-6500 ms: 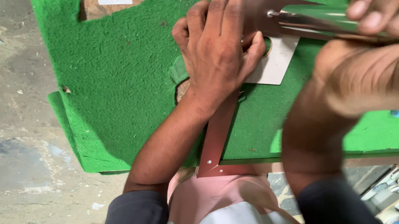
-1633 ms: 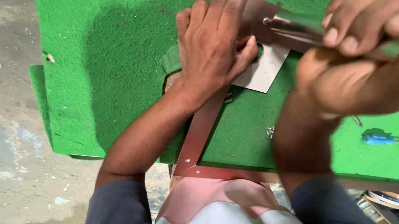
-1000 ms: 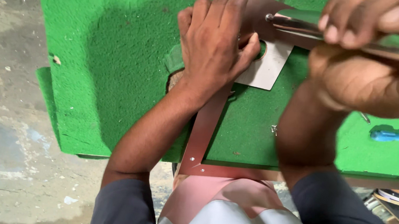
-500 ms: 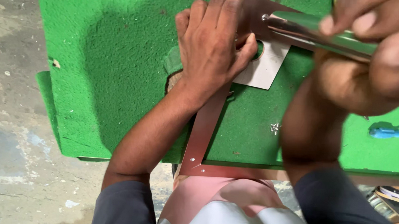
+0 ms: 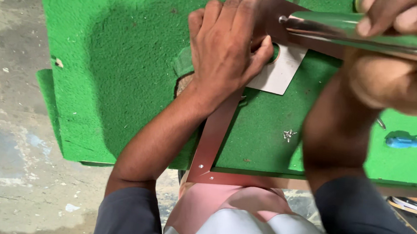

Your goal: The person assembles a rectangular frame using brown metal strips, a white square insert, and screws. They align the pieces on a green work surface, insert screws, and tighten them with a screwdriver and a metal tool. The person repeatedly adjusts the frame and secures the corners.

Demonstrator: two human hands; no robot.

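Steadying metal on the green felt counter (image 5: 123,77)

My left hand (image 5: 228,45) presses the flat copper-toned metal strip (image 5: 214,142) still; my right hand (image 5: 401,18) closes its grip around a polished steel tube (image 5: 332,30)

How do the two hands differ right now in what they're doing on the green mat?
The left hand lies flat, fingers spread, pressing the brown metal frame onto the green mat; the right hand is raised, curled around a shiny metal tube. The left shows clearly; the right is close and blurred. Both are bare.
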